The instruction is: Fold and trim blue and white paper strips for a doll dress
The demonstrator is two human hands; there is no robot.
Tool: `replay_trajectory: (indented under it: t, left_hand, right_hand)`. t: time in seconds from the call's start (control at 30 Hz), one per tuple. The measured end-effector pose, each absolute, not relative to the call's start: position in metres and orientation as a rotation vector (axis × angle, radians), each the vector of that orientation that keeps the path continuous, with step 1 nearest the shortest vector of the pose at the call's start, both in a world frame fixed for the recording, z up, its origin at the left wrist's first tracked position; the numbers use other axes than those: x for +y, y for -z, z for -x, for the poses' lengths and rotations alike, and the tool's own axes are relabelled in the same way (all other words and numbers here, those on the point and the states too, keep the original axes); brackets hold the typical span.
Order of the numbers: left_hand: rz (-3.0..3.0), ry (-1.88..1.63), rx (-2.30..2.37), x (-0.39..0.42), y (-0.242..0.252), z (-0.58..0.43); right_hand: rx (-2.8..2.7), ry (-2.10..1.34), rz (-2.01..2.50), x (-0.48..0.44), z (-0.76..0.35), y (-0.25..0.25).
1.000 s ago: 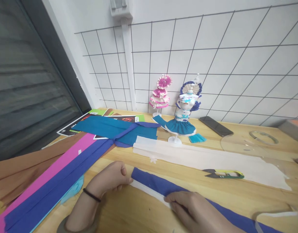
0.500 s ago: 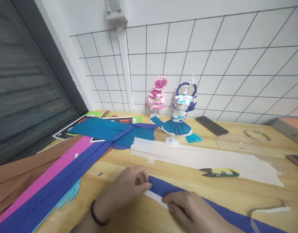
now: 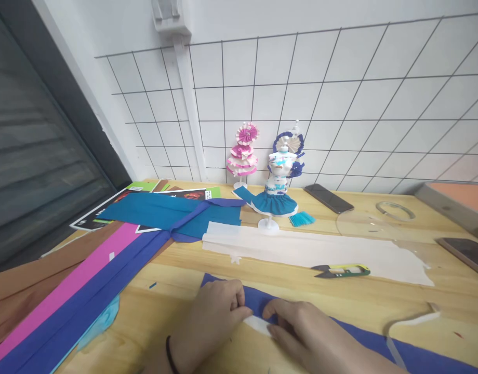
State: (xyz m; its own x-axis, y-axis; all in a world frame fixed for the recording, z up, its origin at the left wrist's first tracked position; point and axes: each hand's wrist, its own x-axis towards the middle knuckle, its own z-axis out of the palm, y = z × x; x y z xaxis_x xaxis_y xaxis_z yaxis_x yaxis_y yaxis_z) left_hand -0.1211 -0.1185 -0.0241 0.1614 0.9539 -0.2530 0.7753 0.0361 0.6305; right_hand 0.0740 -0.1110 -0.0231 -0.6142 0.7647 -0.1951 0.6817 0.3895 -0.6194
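Blue strip (image 3: 258,300) lying toward the near edge of the table (image 3: 176,280), white band (image 3: 258,325) along its near side. Left hand (image 3: 215,314): thumb and bent forefinger close together; right hand (image 3: 307,330): fingertips slightly apart; whether either pinches cannot be told. Advisably, the 2 edges stay parallel, pressed flat in short lengths, unstretched.

Thin black band (image 3: 169,355) around left wrist (image 3: 186,343)

Nothing can be read; the print on the black sheets (image 3: 97,212) is too small
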Motion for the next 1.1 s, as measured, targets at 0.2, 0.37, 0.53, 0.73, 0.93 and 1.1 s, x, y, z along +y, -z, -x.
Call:
replay_trajectory:
  t: [0.2,0.37,0.53,0.73,0.93,1.1]
  left_hand:
    - [-1.776,-0.326,1.663,-0.118,0.024,0.119]
    - [-1.765,-0.272,1.680,-0.120,0.020,0.119]
    - [-1.790,-0.266,1.695,-0.121,0.017,0.118]
    - [-1.851,-0.272,1.722,-0.122,0.021,0.116]
    - [-1.886,-0.266,1.748,-0.123,0.022,0.114]
    - [-1.900,-0.247,1.762,-0.121,0.023,0.112]
  right_hand:
    - [-2.575,-0.939,1.414,-0.109,-0.077,0.010]
    - [-2.666,-0.832,1.417,-0.117,-0.077,0.011]
    - [-2.798,-0.405,1.217,-0.130,-0.082,0.044]
    - [-2.703,-0.525,1.286,-0.129,-0.088,0.041]
    - [-2.660,-0.727,1.522,-0.123,-0.090,0.022]
    - [-2.657,-0.719,1.587,-0.122,-0.090,0.025]
